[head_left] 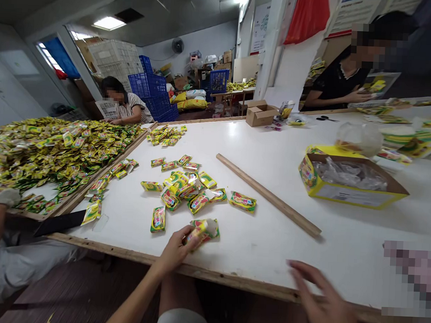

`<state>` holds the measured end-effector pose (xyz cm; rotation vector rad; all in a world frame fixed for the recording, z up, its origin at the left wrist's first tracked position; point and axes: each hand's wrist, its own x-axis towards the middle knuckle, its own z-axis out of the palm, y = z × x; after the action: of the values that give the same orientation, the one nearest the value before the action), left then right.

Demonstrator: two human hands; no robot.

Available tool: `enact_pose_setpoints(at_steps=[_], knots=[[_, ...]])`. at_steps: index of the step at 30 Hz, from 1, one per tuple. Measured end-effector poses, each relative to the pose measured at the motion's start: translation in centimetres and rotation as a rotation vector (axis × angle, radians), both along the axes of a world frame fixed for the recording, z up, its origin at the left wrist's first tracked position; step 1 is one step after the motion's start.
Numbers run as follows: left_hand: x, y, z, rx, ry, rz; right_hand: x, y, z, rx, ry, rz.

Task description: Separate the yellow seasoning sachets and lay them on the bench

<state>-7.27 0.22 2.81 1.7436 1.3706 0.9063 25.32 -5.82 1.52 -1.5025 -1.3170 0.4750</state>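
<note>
My left hand [178, 248] is closed around a small yellow-and-green crayon box [198, 231] near the table's front edge; its end flap looks raised. Another part of a similar box shows right behind it, partly covered. To the right, my right hand [320, 292] is blurred, with thumb and fingers apart and nothing between them, over the front edge. Beyond my left hand lies a loose pile of crayon boxes [182, 184], some with flaps sticking up. One box [243, 201] sits apart on the right, and another [158, 219] lies to the left.
A wooden stick [267, 194] lies slantwise on the white table [261, 249]. At right stands an open yellow carton [346, 193] with clear plastic bags. A big heap of boxes [66, 145] fills the left side behind a wooden rail. Co-workers sit at left, back and right.
</note>
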Motion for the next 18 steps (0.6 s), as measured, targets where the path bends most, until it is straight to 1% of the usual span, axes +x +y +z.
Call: enact_pose_setpoints(at_steps=[1,2,3,5,6,8,11,13,15,18], knots=[[0.8,-0.1,-0.4,-0.037,-0.133,0.039,-2.1,0.8,-0.1,-0.010,0.034,0.116],[1.8,-0.3,-0.7,-0.065,-0.251,0.056,-4.3,1.6,-0.2,-0.047,0.086,0.231],[2.8,-0.4,-1.0,-0.086,-0.351,0.052,-6.3,2.3,-0.4,-0.062,0.148,0.318],[5.0,-0.8,-1.5,-0.111,-0.495,0.006,-9.4,3.5,-0.8,-0.062,0.261,0.405],[6.0,-1.0,-1.7,-0.120,-0.543,-0.014,-10.2,4.0,-1.0,-0.055,0.304,0.417],[7.5,-1.4,-1.9,-0.123,-0.598,-0.020,-10.7,4.7,-1.5,-0.048,0.353,0.402],[8.3,-1.9,-2.3,-0.098,-0.582,-0.002,-9.5,5.3,-2.0,-0.044,0.353,0.382],[8.2,-1.7,-2.5,-0.103,-0.539,-0.028,-8.7,5.6,-2.1,-0.051,0.324,0.414],[7.8,-1.2,-2.8,-0.120,-0.506,-0.050,-8.3,5.9,-2.0,-0.079,0.300,0.476],[7.3,-0.1,-2.8,-0.062,-0.470,0.004,-8.6,6.5,-1.8,-0.113,0.280,0.528]])
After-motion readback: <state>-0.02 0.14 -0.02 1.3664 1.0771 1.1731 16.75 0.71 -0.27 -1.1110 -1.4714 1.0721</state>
